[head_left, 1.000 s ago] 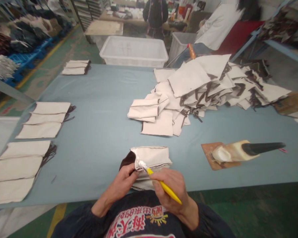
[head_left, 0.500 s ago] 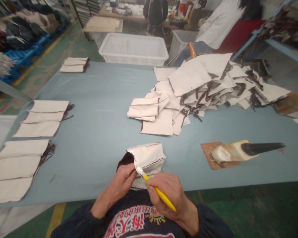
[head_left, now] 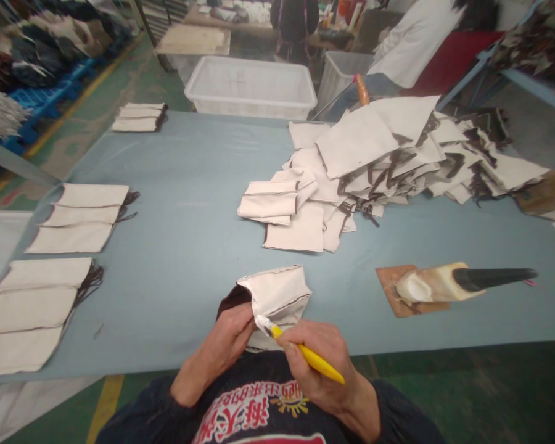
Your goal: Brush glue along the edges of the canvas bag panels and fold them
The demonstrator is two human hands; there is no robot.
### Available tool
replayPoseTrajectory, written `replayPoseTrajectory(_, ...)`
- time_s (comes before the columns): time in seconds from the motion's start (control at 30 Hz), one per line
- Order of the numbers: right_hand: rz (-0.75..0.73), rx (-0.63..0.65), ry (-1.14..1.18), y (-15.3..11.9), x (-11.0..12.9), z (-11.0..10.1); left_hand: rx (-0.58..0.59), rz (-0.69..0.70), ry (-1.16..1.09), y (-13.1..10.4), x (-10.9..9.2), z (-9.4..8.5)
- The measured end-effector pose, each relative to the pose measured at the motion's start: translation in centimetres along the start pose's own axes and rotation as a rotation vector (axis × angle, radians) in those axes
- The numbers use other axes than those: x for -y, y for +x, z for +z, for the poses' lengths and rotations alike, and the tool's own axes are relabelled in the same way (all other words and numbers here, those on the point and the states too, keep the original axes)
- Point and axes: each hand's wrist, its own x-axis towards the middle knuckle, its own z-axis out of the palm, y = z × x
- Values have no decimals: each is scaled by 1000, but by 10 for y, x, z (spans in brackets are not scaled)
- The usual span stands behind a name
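Note:
My right hand (head_left: 321, 357) is closed around a yellow-handled brush (head_left: 312, 361), its white-coated bristles touching the edge of a cream fabric piece (head_left: 282, 293). That piece has dark seams and a dark brown inside, and stands partly propped open at the table's near edge. At its open left side, my left hand (head_left: 234, 330) grips the edge, with some fingers hidden inside. To the right, a glue-smeared container with a black handle (head_left: 432, 285) lies on a brown board (head_left: 398, 305).
A heap of cream fabric pieces (head_left: 358, 145) with dark edging covers the back right of the blue-grey table (head_left: 180, 246). Overlapping pieces (head_left: 37, 308) lie in rows along the left side. Beyond the table are a white plastic tub (head_left: 252, 86) and a person in white (head_left: 414, 46).
The brush has shifted slightly right and down along the fabric edge, with my right hand moving along. My left hand stays in nearly the same place. The view has tilted a little.

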Motion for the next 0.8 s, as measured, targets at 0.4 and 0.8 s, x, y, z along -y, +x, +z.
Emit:
replayPoseTrajectory(0.4,504,-154,430,1,-22,0,-1,40,36,0,-8,-3)
replayPoseTrajectory(0.8,526,-539,474,6,-28,5,-274,-263,-266,6,-21,-1)
